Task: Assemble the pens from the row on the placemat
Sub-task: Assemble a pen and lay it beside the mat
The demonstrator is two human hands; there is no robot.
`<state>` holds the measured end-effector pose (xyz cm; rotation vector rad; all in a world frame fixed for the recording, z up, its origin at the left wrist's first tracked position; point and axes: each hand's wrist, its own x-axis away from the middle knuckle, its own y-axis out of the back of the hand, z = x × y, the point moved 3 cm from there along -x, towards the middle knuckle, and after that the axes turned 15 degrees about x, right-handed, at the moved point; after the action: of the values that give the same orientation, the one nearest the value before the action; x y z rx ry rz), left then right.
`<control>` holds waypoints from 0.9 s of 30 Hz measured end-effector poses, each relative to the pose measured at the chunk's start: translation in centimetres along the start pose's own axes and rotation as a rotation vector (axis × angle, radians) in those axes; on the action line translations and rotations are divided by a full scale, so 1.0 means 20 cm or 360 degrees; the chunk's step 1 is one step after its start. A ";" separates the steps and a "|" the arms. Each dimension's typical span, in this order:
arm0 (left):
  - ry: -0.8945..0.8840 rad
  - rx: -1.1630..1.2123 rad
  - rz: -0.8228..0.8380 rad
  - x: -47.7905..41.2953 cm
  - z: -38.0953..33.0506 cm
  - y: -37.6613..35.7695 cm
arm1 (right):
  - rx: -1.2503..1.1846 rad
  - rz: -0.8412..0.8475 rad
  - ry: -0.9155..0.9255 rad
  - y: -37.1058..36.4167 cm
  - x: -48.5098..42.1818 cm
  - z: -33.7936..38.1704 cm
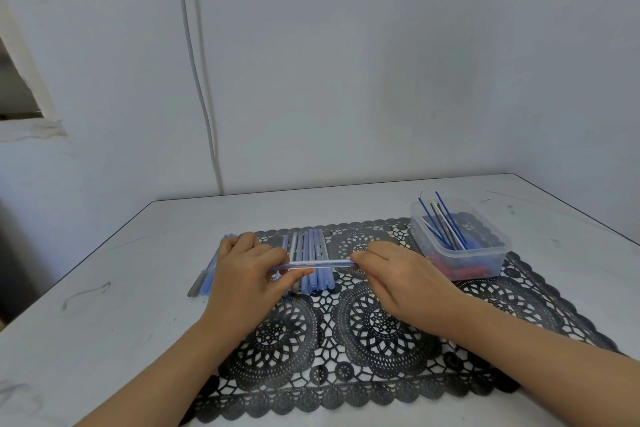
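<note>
Pale grey table [104, 340] set against a bare white wall [381, 80], with a cable [202, 97] running down it. A black lace placemat [381, 326] lies across the table. Left grip [242, 274] and right grip [398, 274] each pinch one end of a pen [318, 264], held crosswise just above the row of pens [310, 241]. A clear tub [485, 262] of refills sits on the mat's far right corner.

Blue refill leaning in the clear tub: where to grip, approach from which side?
Pinch the blue refill near its upper end, which sticks out over the tub rim; its lower end sits down among other parts. Come from above and draw it out along its slant. The right hand is nearer, though both it and the left hand hold a barrel.
</note>
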<state>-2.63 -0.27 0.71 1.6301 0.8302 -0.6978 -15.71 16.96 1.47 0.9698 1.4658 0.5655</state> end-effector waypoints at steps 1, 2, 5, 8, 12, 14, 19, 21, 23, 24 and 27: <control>-0.0002 0.0005 0.0001 0.00 0.00 0.00 | -0.0019 0.0001 0.0005 0.00 0.00 0.00; -0.0001 0.0009 0.0000 0.00 0.00 0.00 | -0.0028 -0.0001 0.0008 0.00 0.00 0.00; 0.0001 0.0024 -0.0005 0.00 0.01 0.00 | -0.0034 0.0027 0.0013 -0.01 0.00 -0.01; -0.0011 0.0025 -0.0007 0.00 0.01 0.00 | -0.0075 0.0005 -0.0008 0.00 0.00 -0.02; -0.0003 0.0033 -0.0031 0.00 0.00 0.00 | -0.0143 0.0004 -0.0098 -0.01 -0.01 -0.04; 0.0000 0.0029 -0.0039 -0.01 0.00 0.01 | -0.0175 0.0016 -0.0182 -0.01 -0.01 -0.05; 0.0027 0.0042 -0.0063 -0.01 -0.01 0.01 | -0.0243 0.0124 -0.0358 0.02 0.00 -0.07; 0.0049 0.0023 -0.0063 -0.01 0.00 0.01 | -0.0367 0.0080 -0.0426 0.02 0.01 -0.08; 0.0070 0.0001 -0.0064 -0.01 0.01 0.01 | -0.0386 0.0081 -0.0488 0.00 0.01 -0.09; 0.0081 0.0000 -0.0069 0.00 0.02 0.01 | -0.0377 0.0106 -0.0531 -0.01 0.00 -0.11; 0.0098 0.0014 -0.0081 -0.01 0.01 0.02 | -0.0412 0.0182 -0.0620 -0.06 -0.02 -0.15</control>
<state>-2.48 -0.63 1.01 1.6498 0.9168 -0.6905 -18.91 16.56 1.06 0.9020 0.9704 0.5942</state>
